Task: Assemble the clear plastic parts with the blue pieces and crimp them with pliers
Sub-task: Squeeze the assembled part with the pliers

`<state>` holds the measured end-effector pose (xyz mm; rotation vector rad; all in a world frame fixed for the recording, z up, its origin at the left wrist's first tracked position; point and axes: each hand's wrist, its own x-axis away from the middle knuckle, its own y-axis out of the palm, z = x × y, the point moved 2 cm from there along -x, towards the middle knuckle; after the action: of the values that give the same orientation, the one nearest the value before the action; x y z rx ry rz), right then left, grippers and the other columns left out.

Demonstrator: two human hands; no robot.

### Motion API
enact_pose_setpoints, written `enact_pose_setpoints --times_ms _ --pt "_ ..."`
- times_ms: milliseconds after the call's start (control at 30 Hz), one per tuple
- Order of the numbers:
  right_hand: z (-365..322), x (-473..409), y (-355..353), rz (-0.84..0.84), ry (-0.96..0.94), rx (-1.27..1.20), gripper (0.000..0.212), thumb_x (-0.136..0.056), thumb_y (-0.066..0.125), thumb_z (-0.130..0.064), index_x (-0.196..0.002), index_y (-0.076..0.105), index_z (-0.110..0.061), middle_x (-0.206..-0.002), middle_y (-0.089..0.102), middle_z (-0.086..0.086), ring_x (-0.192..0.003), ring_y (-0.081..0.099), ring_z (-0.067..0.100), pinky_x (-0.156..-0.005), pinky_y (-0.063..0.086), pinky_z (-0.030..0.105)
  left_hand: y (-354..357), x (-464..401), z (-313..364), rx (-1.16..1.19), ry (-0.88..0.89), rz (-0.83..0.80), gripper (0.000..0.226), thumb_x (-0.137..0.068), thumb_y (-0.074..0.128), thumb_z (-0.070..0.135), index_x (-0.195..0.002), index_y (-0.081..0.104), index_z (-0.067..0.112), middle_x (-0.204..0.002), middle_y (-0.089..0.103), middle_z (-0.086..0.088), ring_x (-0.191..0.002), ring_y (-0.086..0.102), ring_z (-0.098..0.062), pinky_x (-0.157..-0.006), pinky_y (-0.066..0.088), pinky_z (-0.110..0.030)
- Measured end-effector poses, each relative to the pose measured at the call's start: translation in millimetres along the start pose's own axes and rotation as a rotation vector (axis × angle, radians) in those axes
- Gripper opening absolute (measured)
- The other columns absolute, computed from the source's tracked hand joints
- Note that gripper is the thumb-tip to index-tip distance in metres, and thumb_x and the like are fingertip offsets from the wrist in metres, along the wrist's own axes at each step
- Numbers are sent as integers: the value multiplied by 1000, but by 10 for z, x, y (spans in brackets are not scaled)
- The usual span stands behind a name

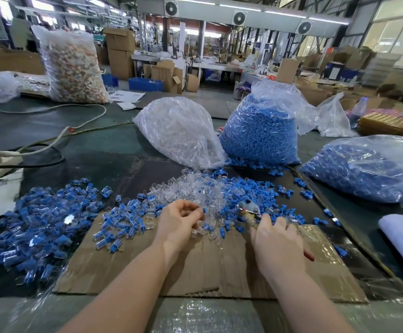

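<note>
A small blue piece sits pinched at the fingertips of the left hand, whose fingers curl in around it; a clear plastic part seems to be in the same grip, though it is hard to tell against the pile behind. The right hand is wrapped around the handles of the pliers, whose metal head points away from the person and lies over the loose parts. Both hands work above a flattened sheet of cardboard on the dark table. Just beyond the fingers lies a heap of clear plastic parts mixed with loose blue pieces. To the left spreads a pile of assembled blue-and-clear units. Farther back stand a bag of clear parts and, beside it, a bag of blue pieces; another blue-filled bag lies at the right.
</note>
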<state>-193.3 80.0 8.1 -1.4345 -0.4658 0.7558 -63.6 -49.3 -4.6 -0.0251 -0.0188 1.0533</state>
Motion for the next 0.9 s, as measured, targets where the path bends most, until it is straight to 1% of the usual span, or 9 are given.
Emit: enact_pose_setpoints --times_ms 67,200,300,367,400,433,500,667,900 --pt "-38 -57 -123 -7 -85 -258 29 -101 30 -39 -104 47 -16 -101 55 4 -90 55 20 -76 46 29 7 -40 46 59 -50 4 5 -87 61 8 -92 62 7 -74 69 -3 -51 55 -2 -48 44 -17" --pt "-164 -61 -326 -390 -90 -904 41 -101 31 -40 -69 39 -14 -63 42 0 -52 40 12 -52 33 24 38 -91 72 111 -148 14 5 -88 60 9 -91 63 6 -72 68 -1 -49 53 -2 -43 41 -13" --pt "-158 -14 -389 -502 -110 -886 41 -98 37 -46 -73 44 -14 -59 40 2 -47 42 9 -47 30 23 37 -127 64 113 -181 31 5 -88 61 7 -91 64 5 -74 67 -3 -54 53 -7 -44 41 -15" --pt "-163 -19 -367 -575 -88 -957 37 -94 48 -43 -87 56 -8 -72 56 13 -66 60 17 -79 43 22 31 -145 59 130 -195 37 3 -87 61 4 -89 63 4 -72 66 -5 -53 51 -7 -43 40 -15" --pt "-182 -20 -355 -629 -86 -1020 29 -90 56 -34 -92 58 -5 -78 60 14 -72 62 22 -63 27 28 29 -155 59 133 -201 41 3 -87 61 4 -87 63 5 -70 66 -4 -52 51 -7 -43 40 -15" --pt "-200 -12 -355 -671 -92 -1062 25 -86 59 -24 -96 58 -2 -82 63 15 -73 61 24 -72 47 37 26 -162 57 131 -208 48 3 -87 61 4 -85 63 5 -67 66 -2 -51 51 -6 -44 41 -15" --pt "-218 -13 -355 -709 -87 -1063 27 -81 56 -12 -105 54 1 -95 66 22 -76 61 26 -80 50 49 28 -172 52 132 -221 63 6 -87 61 3 -82 63 6 -63 65 -1 -49 52 -6 -45 42 -16" --pt "-228 -60 -352 -754 -152 -1023 7 -83 47 -6 -89 50 -11 -85 58 12 -72 55 23 -66 44 32 45 -189 62 123 -233 111 6 -88 60 1 -83 61 4 -67 63 -6 -50 51 -8 -42 42 -14" --pt "-246 -91 -349 -746 -164 -1004 8 -82 48 -10 -88 50 -14 -83 55 9 -70 54 23 -66 38 32 50 -200 76 92 -237 149 3 -88 60 4 -89 62 2 -73 63 -8 -55 52 -10 -48 44 -19"
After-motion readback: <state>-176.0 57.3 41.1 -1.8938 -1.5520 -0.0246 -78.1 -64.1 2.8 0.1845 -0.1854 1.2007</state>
